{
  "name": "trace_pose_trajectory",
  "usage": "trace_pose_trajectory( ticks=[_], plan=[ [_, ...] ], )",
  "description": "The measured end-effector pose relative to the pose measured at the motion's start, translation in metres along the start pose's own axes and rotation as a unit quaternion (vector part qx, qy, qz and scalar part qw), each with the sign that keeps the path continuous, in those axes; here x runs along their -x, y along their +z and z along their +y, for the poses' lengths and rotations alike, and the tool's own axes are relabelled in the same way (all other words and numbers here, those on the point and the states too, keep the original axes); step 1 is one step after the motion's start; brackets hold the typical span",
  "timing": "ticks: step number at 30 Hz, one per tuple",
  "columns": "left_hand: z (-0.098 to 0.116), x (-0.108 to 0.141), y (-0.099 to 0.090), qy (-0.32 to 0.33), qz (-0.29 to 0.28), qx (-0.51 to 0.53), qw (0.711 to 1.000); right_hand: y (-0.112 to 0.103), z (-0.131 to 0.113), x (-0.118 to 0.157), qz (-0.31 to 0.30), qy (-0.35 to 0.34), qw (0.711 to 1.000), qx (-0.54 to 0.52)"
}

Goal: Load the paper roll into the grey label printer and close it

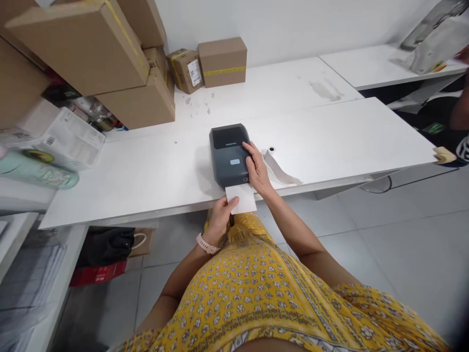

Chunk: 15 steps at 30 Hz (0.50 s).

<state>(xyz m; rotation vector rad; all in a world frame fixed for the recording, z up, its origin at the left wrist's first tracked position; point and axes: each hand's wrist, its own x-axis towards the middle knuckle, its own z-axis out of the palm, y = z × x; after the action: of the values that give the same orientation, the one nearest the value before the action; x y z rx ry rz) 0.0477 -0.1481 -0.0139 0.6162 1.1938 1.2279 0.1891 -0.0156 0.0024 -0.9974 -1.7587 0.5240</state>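
A dark grey label printer (230,168) stands near the front edge of the white table. A blank white label (245,201) sticks out of its front and hangs past the table edge. My left hand (221,213) pinches the label's left side, thumb on top. Against the printer's right side rests my right hand (257,168), its fingers stretched along the casing and lid edge. Just right of that hand lies a small paper roll (271,149) with a curled strip trailing from it.
Cardboard boxes (135,105) are stacked at the back left, with two smaller boxes (223,61) against the wall. At the left lie a mint-green bottle (47,172) and a white package (75,134). Part of another person (460,110) shows at the far right.
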Motion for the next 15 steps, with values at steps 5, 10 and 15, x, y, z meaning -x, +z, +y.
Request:
trace_pose_trajectory(
  ticks=[5,10,15],
  plan=[
    [0.005,0.0,0.007,-0.001,-0.002,0.024,1.0,0.001,-0.003,0.0,0.031,-0.018,0.999,-0.014],
    [-0.006,0.001,0.002,0.024,0.009,-0.022,0.999,0.002,0.002,0.001,0.021,-0.062,0.998,0.014],
    [-0.003,0.004,-0.011,0.102,0.062,-0.13,0.984,-0.009,-0.001,0.006,-0.024,-0.083,0.994,0.061]
  ],
)
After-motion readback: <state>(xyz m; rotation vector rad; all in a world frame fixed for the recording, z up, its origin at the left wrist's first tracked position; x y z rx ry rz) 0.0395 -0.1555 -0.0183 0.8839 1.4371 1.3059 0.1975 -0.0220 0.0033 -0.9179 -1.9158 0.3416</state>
